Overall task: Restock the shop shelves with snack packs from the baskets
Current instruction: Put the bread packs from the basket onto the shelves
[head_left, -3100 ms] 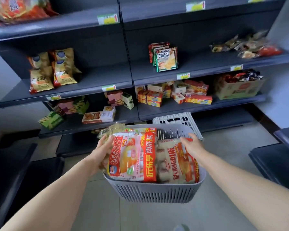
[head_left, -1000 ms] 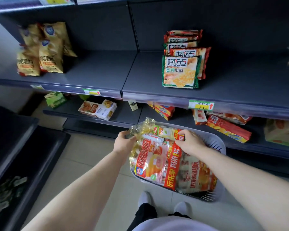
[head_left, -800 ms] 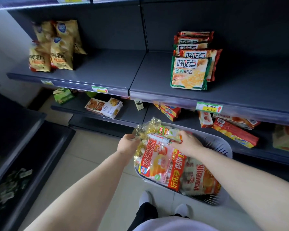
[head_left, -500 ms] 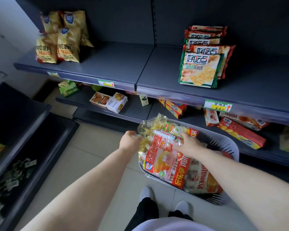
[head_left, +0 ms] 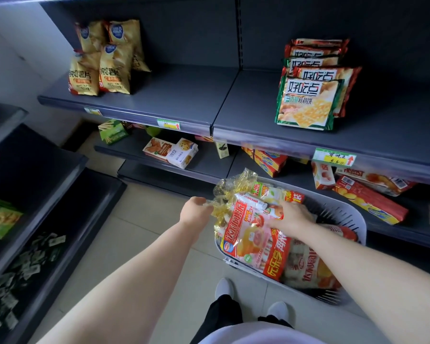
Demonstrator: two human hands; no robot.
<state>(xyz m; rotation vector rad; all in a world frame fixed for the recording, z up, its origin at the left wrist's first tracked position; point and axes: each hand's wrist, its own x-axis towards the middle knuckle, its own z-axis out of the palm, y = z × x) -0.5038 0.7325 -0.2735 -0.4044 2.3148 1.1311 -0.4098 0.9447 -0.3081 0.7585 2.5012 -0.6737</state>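
Observation:
A grey plastic basket (head_left: 346,216) sits low in front of the shelves, tilted and full of snack packs. On top lies a big pink and red snack pack (head_left: 252,242), with an orange pack (head_left: 308,269) beside it. My right hand (head_left: 292,217) lies over the upper end of the pink and red pack, fingers curled onto it. My left hand (head_left: 196,211) is closed at the basket's left rim, where a clear gold-printed bag (head_left: 230,189) spills over. The rim under that hand is hidden.
The dark middle shelf (head_left: 184,103) carries yellow chip bags (head_left: 104,65) at the left and stacked cracker packs (head_left: 308,100) at the right, with bare shelf between. Boxes and red packs (head_left: 368,199) lie on the lower shelf. A dark bin unit (head_left: 47,194) stands left. My feet are below.
I have come closer to the shelves and the basket has dropped lower and to the right. My right hand has left the basket's rim and settled on the pink and red pack.

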